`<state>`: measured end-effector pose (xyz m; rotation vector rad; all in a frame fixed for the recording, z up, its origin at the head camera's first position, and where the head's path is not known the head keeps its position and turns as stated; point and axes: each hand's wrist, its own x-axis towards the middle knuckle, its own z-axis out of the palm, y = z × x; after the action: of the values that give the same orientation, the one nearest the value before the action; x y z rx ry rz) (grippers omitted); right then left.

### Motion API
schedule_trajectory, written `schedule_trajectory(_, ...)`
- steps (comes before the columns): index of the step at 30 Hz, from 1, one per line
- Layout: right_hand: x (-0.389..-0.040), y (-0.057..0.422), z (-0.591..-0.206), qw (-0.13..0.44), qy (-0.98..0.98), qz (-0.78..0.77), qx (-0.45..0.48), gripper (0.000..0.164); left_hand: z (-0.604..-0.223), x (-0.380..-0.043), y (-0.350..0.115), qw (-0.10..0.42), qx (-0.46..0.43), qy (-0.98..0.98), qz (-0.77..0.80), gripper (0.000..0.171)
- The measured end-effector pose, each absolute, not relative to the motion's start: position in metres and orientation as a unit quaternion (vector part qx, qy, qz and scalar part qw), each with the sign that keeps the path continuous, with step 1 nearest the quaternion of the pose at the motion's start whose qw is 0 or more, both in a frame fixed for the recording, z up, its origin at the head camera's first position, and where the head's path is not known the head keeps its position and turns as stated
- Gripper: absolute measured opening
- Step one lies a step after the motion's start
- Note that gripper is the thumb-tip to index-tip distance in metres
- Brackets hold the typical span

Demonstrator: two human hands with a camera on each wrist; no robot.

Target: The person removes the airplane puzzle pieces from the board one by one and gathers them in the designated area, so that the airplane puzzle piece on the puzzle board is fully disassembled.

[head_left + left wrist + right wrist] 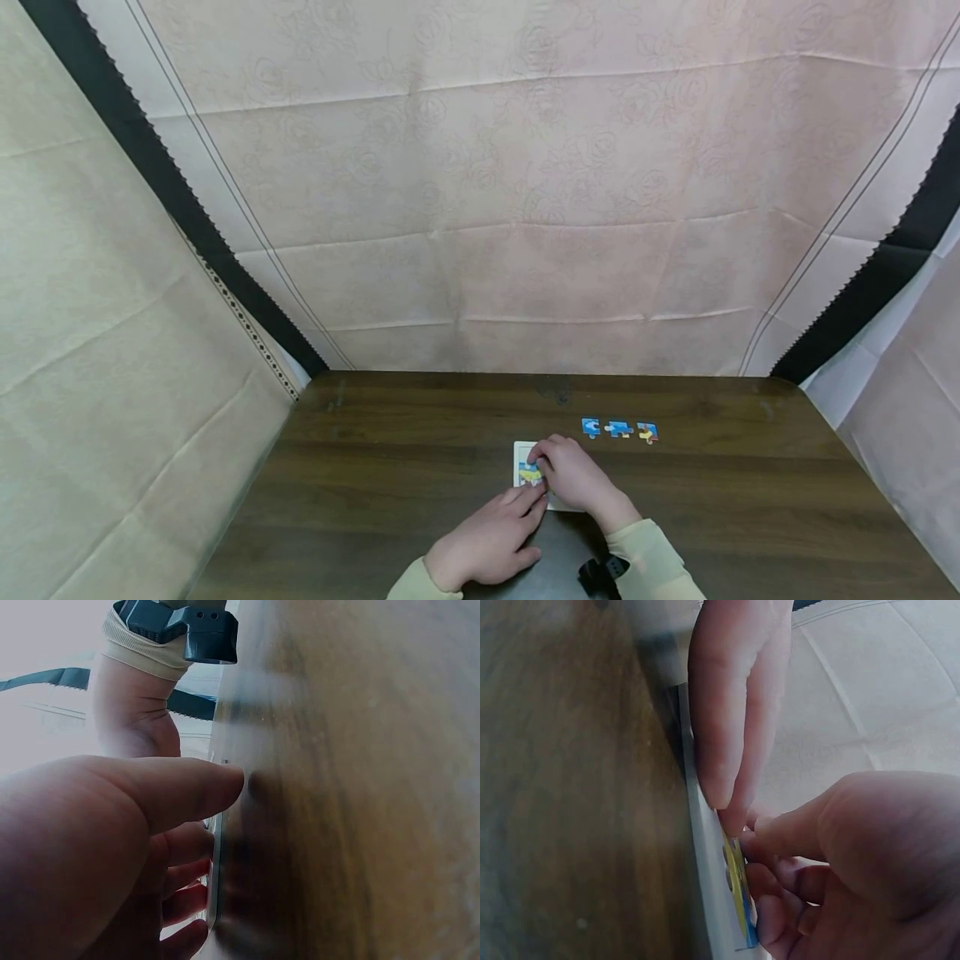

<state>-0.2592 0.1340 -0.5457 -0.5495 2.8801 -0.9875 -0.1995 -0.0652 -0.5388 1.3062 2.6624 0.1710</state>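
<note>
A small white-bordered puzzle board [522,451] lies on the brown table, partly hidden by both hands. On it are blue and yellow jigsaw pieces [529,474], seen edge-on in the right wrist view, where one piece [740,900] stands slightly proud of the board. My right hand [576,477] arches over the board's upper right, its curled fingers and thumb pinching at a jigsaw piece. From the lower left my left hand [491,533] reaches in, fingers extended and their tips pressing on the board and pieces. Its thumb [202,787] sticks out near the table surface.
Three loose jigsaw pieces lie in a row beyond the right hand: a blue one [591,427], another blue one [618,429] and a multicoloured one [647,432]. Pale cloth [525,208] hangs behind the wooden table [375,467] and at both sides.
</note>
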Motion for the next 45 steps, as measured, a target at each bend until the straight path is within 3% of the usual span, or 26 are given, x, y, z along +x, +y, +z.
schedule_trajectory(16,-0.267,0.14,-0.553,0.025,0.916,-0.346,-0.204,0.015,-0.54,-0.2,-0.065,0.084,0.435,0.895,0.053,0.066)
schedule_trajectory(29,-0.265,0.148,-0.549,0.069,0.888,-0.392,-0.229,0.01,-0.539,-0.199,-0.065,0.072,0.437,0.895,0.048,0.065)
schedule_trajectory(45,-0.262,0.145,-0.549,0.064,0.901,-0.378,-0.204,0.009,-0.542,-0.199,-0.065,0.071,0.434,0.897,0.046,0.066)
